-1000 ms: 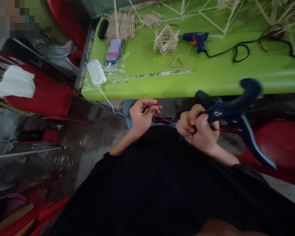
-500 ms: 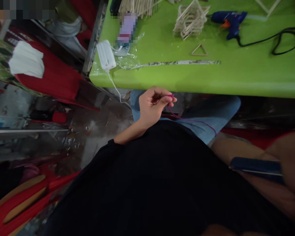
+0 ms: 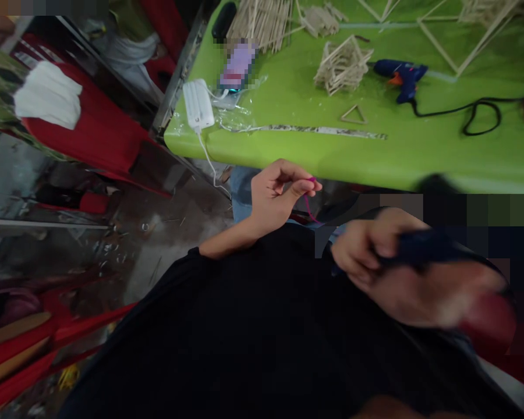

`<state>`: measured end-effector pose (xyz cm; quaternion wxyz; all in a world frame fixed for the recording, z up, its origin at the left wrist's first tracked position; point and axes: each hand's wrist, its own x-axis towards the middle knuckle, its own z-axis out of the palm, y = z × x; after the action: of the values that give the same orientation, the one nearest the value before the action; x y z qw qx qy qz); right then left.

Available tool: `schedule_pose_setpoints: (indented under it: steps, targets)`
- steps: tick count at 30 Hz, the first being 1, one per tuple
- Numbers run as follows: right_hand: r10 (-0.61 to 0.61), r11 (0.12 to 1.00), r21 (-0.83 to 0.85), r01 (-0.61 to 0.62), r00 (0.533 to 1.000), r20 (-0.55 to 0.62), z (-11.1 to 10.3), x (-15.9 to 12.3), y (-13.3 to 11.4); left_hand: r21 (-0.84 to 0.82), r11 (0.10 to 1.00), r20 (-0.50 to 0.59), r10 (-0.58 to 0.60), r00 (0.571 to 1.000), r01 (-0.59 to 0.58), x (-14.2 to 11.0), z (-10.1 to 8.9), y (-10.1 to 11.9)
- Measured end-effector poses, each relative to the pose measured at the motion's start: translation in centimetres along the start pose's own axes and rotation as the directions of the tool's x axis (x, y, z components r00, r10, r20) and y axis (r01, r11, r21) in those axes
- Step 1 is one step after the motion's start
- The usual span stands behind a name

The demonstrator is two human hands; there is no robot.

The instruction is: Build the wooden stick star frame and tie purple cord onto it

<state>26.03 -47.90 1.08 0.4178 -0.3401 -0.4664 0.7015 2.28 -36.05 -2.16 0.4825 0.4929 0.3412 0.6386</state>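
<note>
My left hand point(image 3: 273, 195) is held just off the table's front edge, above my lap. Its thumb and fingertips pinch a thin purple thread point(image 3: 308, 208), which hangs down and runs off to the right. A blurred hand point(image 3: 360, 250) at the right, seemingly another person's, is curled around a dark blue object point(image 3: 432, 247) I cannot make out. My right hand does not plainly show. A bit of skin at the bottom edge is too cropped to identify.
On the green table point(image 3: 419, 157) lie a blue glue gun point(image 3: 404, 75), a stick lattice point(image 3: 343, 64), a small stick triangle point(image 3: 353, 114), a patterned strip point(image 3: 323, 130), a stick bundle point(image 3: 262, 20) and a white power bank point(image 3: 198, 103). A red chair point(image 3: 109, 139) stands left.
The blurred hand with the dark blue object and a dark shape have come in from the right, covering my right knee. My left hand keeps its pinch. The view has shifted slightly.
</note>
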Motion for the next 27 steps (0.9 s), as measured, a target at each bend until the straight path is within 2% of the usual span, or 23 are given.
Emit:
schedule_pose_setpoints:
  steps: [2,4,9,12,17,19,23,27]
  targets:
    - [-0.046,0.984,0.173,0.050,0.998,-0.031,2.4,5.9,0.0,-0.009,1.000,-0.007,0.017,1.000,-0.017,0.0,0.1,0.3]
    - [-0.075,0.979,0.190,0.077,0.997,-0.019,3.5,8.0,1.2,-0.029,0.998,0.007,0.049,0.999,-0.049,0.0,0.1,0.4]
    - [-0.099,0.986,0.141,0.090,0.993,0.058,2.8,6.5,4.7,-0.051,0.998,0.056,0.025,0.998,-0.023,0.0,-0.3,0.0]
    - [-0.111,0.982,0.163,0.095,0.990,0.089,2.9,6.6,4.9,-0.091,0.996,0.088,0.026,0.996,-0.018,-0.1,-0.4,-0.2]
    - [-0.114,0.985,0.136,0.105,0.992,0.059,3.5,7.7,4.7,-0.098,0.995,0.121,-0.005,0.993,0.017,-0.3,-0.4,0.1]
    - [-0.116,0.987,0.119,0.109,0.992,0.055,3.5,7.8,5.0,-0.084,0.995,0.145,0.066,0.987,-0.054,-0.6,-0.5,-0.1]
    - [-0.124,0.985,0.130,0.114,0.990,0.070,3.0,7.8,6.2,0.003,0.963,0.171,0.266,0.949,-0.271,-1.3,-0.7,-1.3]
    - [-0.113,0.982,0.161,0.099,0.991,0.076,2.7,7.8,7.4,0.148,0.957,0.063,0.242,0.968,-0.249,-2.0,-0.7,-2.3]
